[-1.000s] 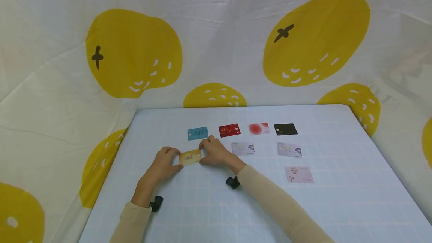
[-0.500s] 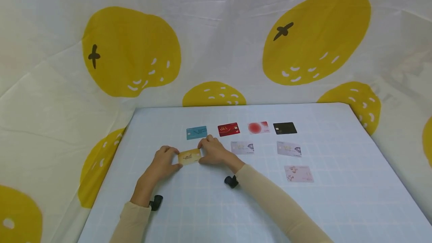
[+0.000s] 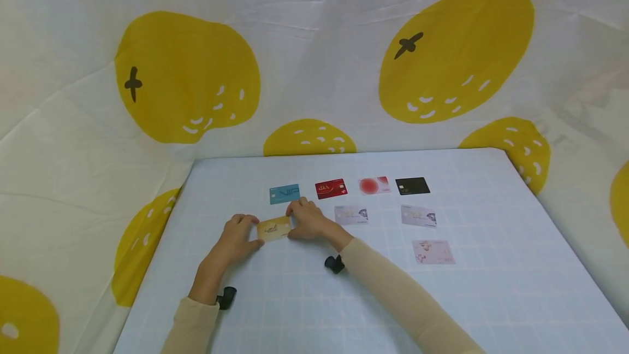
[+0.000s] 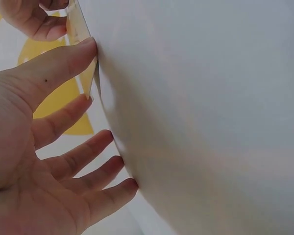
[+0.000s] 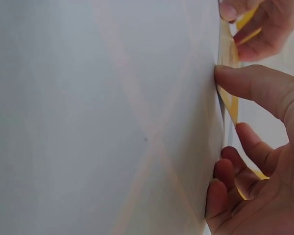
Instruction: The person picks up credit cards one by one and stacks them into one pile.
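Note:
A gold plastic card (image 3: 274,229) lies between the two hands, left of centre on the table. My left hand (image 3: 238,238) holds its left end, thumb at the near corner and index finger at the far one. At the opposite end, my right hand (image 3: 310,220) grips the card the same way. Both wrist views show the card edge-on, close over the tabletop, pinched between thumb (image 4: 85,53) and index fingertip. In the right wrist view, the other fingers (image 5: 218,196) rest curled against the table surface.
Behind the hands, a blue VIP card (image 3: 284,194), a red card (image 3: 331,189), a card with a red circle (image 3: 373,185) and a black card (image 3: 413,186) form a row. Two pale lilac cards (image 3: 351,215) and a pink card (image 3: 434,252) lie nearer, to the right.

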`<state>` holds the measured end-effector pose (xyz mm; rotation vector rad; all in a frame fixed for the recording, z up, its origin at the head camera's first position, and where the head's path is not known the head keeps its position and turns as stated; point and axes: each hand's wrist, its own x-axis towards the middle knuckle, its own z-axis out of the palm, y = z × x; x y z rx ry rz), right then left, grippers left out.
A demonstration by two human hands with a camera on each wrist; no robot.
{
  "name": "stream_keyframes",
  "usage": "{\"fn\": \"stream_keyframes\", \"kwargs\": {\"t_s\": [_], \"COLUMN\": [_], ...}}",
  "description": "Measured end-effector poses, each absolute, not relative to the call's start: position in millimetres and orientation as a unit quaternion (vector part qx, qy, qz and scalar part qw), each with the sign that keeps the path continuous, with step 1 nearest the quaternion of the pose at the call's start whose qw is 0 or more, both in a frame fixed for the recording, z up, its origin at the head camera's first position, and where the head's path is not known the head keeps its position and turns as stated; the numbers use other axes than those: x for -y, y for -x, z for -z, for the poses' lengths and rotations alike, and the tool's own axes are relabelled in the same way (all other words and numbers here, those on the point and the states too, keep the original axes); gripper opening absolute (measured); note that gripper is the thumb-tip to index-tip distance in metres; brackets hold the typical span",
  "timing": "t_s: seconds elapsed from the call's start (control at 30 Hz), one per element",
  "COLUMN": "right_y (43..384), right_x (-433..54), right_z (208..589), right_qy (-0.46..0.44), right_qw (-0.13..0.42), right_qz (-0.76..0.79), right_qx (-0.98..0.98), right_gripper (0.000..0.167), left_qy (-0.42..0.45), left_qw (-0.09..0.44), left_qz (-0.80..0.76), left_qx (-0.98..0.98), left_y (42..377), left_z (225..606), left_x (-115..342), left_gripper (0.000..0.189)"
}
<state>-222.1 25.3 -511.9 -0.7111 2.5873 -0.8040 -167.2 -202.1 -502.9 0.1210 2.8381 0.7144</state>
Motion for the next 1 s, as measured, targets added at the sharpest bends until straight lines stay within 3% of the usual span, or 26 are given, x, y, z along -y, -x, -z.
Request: {"fn": "stream_keyframes", "kwargs": {"t_s": [0.3, 0.67, 1.0], "right_y": [219.8, 216.9, 215.2], "right_x": [-26.7, -29.5, -29.4], "right_z": [511.7, 512.4, 514.3], "right_qy": [0.228, 0.214, 0.209], "right_qw": [0.177, 0.187, 0.183], "right_qz": [0.32, 0.375, 0.398], "right_qx": [-0.902, -0.882, -0.874], "right_gripper": [0.039, 0.035, 0.033], "left_qy": [-0.057, -0.051, -0.038], "left_qw": [0.067, 0.102, 0.074], "left_qz": [-0.207, -0.278, -0.317], "left_qx": [-0.974, -0.954, -0.945], "left_y": [163.9, 165.8, 162.1], "left_z": [503.4, 503.8, 505.6], "left_x": [204.7, 201.1, 201.0], "left_gripper": [0.05, 0.048, 0.043]}}
